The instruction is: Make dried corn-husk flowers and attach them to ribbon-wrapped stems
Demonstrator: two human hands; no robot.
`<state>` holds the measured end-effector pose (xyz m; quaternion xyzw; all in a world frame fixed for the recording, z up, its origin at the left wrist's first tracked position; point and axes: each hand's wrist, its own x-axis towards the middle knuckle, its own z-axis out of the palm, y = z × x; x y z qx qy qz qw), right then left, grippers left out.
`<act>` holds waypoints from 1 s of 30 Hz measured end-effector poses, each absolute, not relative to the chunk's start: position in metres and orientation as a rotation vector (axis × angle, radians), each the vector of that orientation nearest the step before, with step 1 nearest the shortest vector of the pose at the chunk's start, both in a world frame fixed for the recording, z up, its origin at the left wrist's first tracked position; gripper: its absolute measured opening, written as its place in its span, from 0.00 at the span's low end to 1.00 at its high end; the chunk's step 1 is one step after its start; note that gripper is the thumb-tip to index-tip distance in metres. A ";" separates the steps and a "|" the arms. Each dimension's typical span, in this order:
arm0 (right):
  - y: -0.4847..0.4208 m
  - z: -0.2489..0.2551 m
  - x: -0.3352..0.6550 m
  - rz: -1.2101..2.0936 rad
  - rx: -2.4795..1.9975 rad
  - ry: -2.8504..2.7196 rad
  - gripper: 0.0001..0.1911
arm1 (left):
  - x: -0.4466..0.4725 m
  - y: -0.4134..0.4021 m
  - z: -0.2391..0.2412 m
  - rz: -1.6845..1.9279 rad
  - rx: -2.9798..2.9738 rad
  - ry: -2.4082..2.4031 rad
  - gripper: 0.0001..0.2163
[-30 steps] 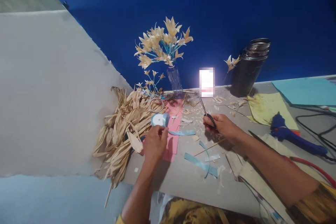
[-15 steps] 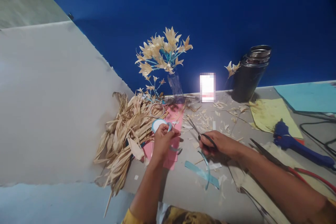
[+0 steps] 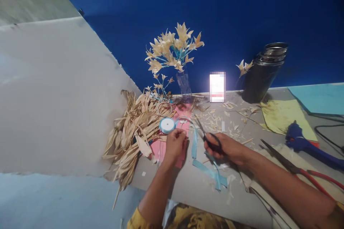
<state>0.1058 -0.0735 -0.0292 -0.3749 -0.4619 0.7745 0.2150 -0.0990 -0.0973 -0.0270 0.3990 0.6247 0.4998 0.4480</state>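
Note:
My right hand [image 3: 219,146] is closed around the black handles of a pair of scissors [image 3: 201,126], whose blades point up and away to the left. My left hand [image 3: 176,144] has its fingertips pinched together over the pink paper [image 3: 180,162]; whatever is between them is too small to make out. Just beyond that hand lies a roll of light blue ribbon [image 3: 167,125]. Its loose end [image 3: 194,145] arcs to the right and hangs beside the scissor blades. Cut strips of blue ribbon [image 3: 205,169] lie on the table below my right hand.
Dried husks [image 3: 129,143] are heaped at left. Behind stand a clear bottle [image 3: 184,86] with pale flowers [image 3: 174,48], a bright blurred screen [image 3: 217,87] and a dark flask [image 3: 262,77]. At right lie a blue glue gun [image 3: 303,141], red-handled shears [image 3: 298,168] and yellow paper [image 3: 285,116].
My left hand has left the ribbon roll, which now lies flat, and has come slightly nearer me. A length of ribbon now extends toward the scissors. The whole view has shifted a little.

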 end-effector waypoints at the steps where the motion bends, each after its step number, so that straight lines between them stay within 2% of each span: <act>1: -0.069 -0.028 0.108 2.116 -1.052 -1.197 0.30 | -0.095 -0.093 -0.026 1.141 1.184 1.685 0.12; 4: -0.057 -0.028 0.114 2.063 -1.104 -1.014 0.26 | -0.083 -0.074 -0.020 0.798 1.617 2.013 0.14; 6: -0.054 -0.029 0.115 2.044 -1.130 -0.992 0.25 | -0.076 -0.059 -0.018 0.705 1.622 2.110 0.14; 13: -0.056 -0.030 0.111 1.998 -1.144 -1.138 0.26 | -0.081 -0.040 -0.024 0.983 1.368 1.836 0.08; 22: -0.074 -0.029 0.104 2.253 -1.043 -1.399 0.36 | -0.104 -0.076 -0.002 1.268 0.779 1.238 0.18; 30: -0.080 -0.038 0.096 2.328 -0.910 -1.292 0.32 | -0.099 -0.090 -0.014 1.240 0.821 1.202 0.24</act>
